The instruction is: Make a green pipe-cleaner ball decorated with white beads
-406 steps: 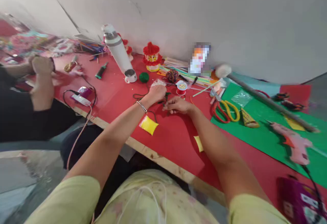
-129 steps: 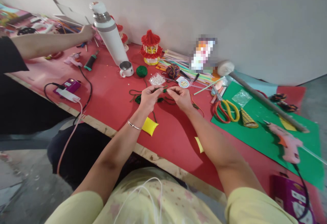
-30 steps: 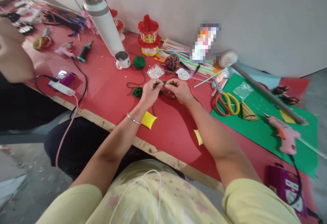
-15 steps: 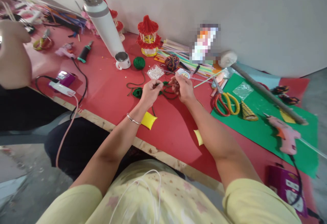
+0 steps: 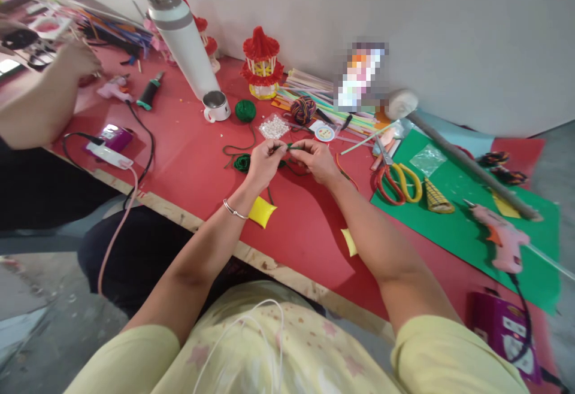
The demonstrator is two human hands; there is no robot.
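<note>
Over the red table (image 5: 305, 220), my left hand (image 5: 266, 161) is closed in a pinch on green yarn (image 5: 290, 146). My right hand (image 5: 315, 159) pinches the same yarn just to the right, and the fingertips of both hands are close together. A coiled dark green yarn piece (image 5: 242, 163) lies left of my left hand, with loose strands around it. Behind are a green yarn ball (image 5: 245, 111), a bag of white beads (image 5: 274, 126) and a multicoloured yarn ball (image 5: 302, 110). A yellow packet (image 5: 262, 212) lies beside my left forearm.
A white bottle (image 5: 184, 41) and metal cup (image 5: 216, 106) stand at back left. Scissors (image 5: 398, 183), a stick (image 5: 471, 163) and a pink glue gun (image 5: 501, 235) lie on the right. Another person's arm (image 5: 45, 103) reaches over the left end.
My right hand's fingers have closed onto the yarn and come nearer my left fingers. The other person's arm at the left has moved and now reaches farther over the table.
</note>
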